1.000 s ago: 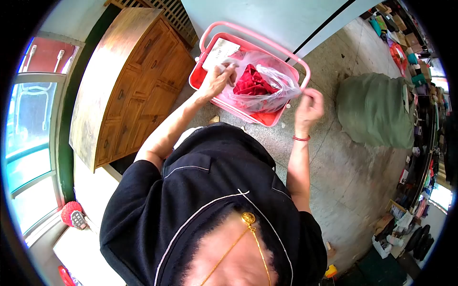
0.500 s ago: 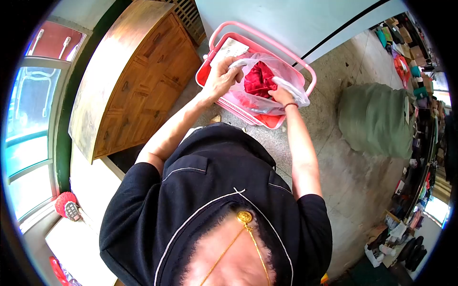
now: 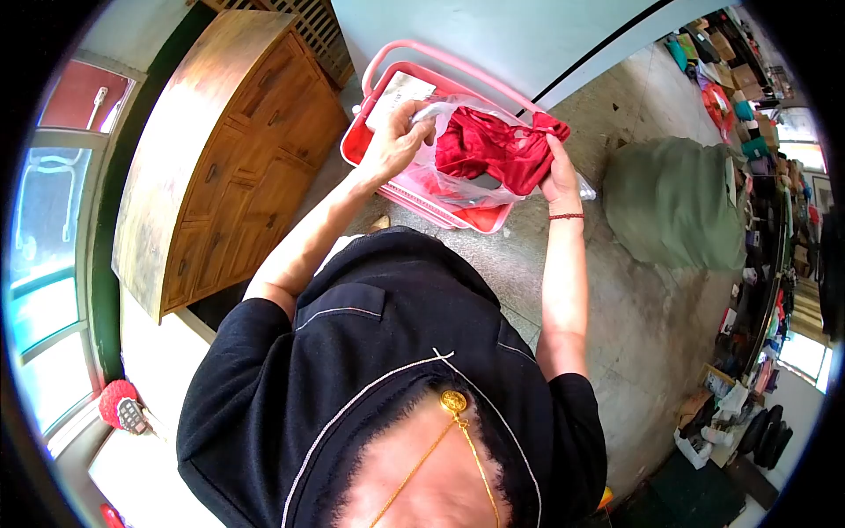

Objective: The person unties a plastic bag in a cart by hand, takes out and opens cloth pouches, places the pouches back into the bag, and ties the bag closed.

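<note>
My left hand [image 3: 398, 145] is closed on the gathered edge of a clear plastic bag [image 3: 422, 176], over the left part of a pink basket [image 3: 363, 141]. Crumpled dark red cloth [image 3: 493, 150] comes out of the bag's mouth to the right. On its right end my right hand [image 3: 560, 174] is closed, thumb on top. The cloth spans the gap between both hands, and part of it is still inside the bag. A white paper-like sheet [image 3: 400, 95] lies in the basket beyond my left hand. What is deeper in the basket is hidden.
A wooden drawer cabinet [image 3: 238, 167] stands on the left. Behind the basket is a pale blue panel [image 3: 431, 35]. A green covered bundle [image 3: 673, 202] sits on the floor at right, with cluttered shelves [image 3: 757, 141] beyond. The basket's pink handle [image 3: 449, 55] arches along its far side.
My right hand has moved right, drawing the red cloth partly out of the bag; it gripped near the bag's edge before. My left hand keeps its hold on the bag.
</note>
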Available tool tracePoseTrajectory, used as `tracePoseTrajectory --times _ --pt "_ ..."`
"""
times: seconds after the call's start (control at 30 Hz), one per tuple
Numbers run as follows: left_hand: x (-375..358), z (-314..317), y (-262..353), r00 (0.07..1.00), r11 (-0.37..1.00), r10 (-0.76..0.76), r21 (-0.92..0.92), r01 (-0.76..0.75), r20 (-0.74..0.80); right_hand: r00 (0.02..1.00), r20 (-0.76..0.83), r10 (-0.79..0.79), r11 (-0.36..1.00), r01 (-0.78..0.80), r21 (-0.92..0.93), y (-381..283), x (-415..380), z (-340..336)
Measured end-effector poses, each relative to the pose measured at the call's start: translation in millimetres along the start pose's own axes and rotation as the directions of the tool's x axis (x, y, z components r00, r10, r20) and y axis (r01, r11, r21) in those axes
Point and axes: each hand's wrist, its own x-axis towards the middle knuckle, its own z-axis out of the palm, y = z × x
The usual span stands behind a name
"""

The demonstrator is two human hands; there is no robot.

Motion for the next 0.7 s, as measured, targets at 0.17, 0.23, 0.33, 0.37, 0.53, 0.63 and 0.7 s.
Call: tracePoseTrajectory --times 0.17,0.23,0.33,0.37,0.53,0.63,0.7 --pt "-10.9 15.2 27.5 0.675 0.556 0.710 0.747 -0.364 -0.199 0.998 0.063 0.010 0.972 -0.024 0.232 -19.6 -23.1 36.4" --pt "-11.1 20.4 31.5 0.587 0.486 0.805 0.656 -0.578 -0.080 0.991 0.132 0.003 0.969 -0.036 0.243 -21.5 -29.3 44.0" --pt "-21.6 45.2 40.9 0.801 0.698 0.570 0.407 -0.589 0.183 0.988 0.130 -0.087 0.962 0.050 0.269 -21.1 -37.6 64.6" --pt "-24.0 53.3 46.2 0.868 0.787 0.452 0.365 -0.497 0.206 0.989 0.113 -0.095 0.960 0.061 0.272 -22.2 -40.6 70.7" --pt "-11.0 62.7 32.7 0.996 0.992 0.074 -0.103 -0.068 0.054 0.962 0.217 -0.165 0.980 0.135 0.146 -31.7 -58.7 99.5" --pt "4.2 59.8 23.9 0.984 0.948 0.178 -0.267 -0.174 -0.006 0.940 0.329 -0.095 0.983 0.140 -0.116 -36.9 -56.5 100.9" --pt "6.7 59.5 25.5 0.982 0.930 0.186 -0.325 -0.171 0.016 0.956 0.269 -0.115 0.983 0.149 -0.107 -31.7 -49.3 100.9"
